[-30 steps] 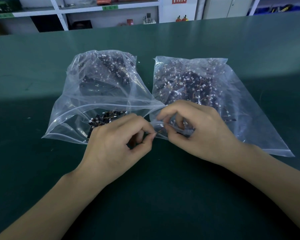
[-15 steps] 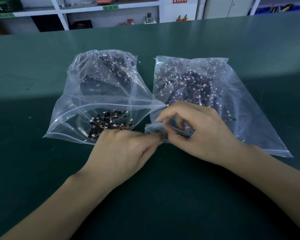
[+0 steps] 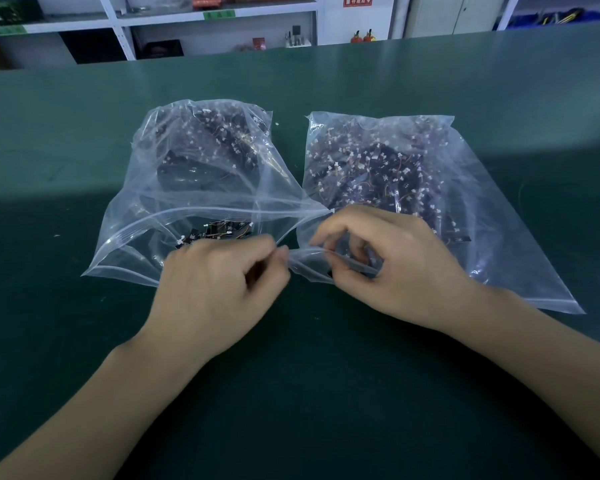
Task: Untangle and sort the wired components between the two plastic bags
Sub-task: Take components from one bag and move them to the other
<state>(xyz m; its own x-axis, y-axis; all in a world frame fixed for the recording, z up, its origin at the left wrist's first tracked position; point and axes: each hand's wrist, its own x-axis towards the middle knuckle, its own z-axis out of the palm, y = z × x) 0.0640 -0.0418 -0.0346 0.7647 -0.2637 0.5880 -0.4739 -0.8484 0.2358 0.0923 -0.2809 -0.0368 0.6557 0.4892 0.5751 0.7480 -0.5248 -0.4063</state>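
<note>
Two clear zip bags lie side by side on the green table. The left bag holds dark wired components near its open mouth, with more deeper inside. The right bag is packed with tangled components with white connectors. My right hand has its fingers curled round the lip of the right bag's mouth, thumb beneath it. My left hand is curled and motion-blurred, its fingertips meeting at the near corner of that same mouth. Anything pinched there is hidden.
The green table stretches bare in front of the bags and on both sides. Tiny white specks lie between the bags at the back. White shelving with boxes stands beyond the far table edge.
My left hand stretched flat toward the right bag's mouth, then curled again and drew back slightly left. My right hand stayed at the bag's mouth and its fingers spread a little.
</note>
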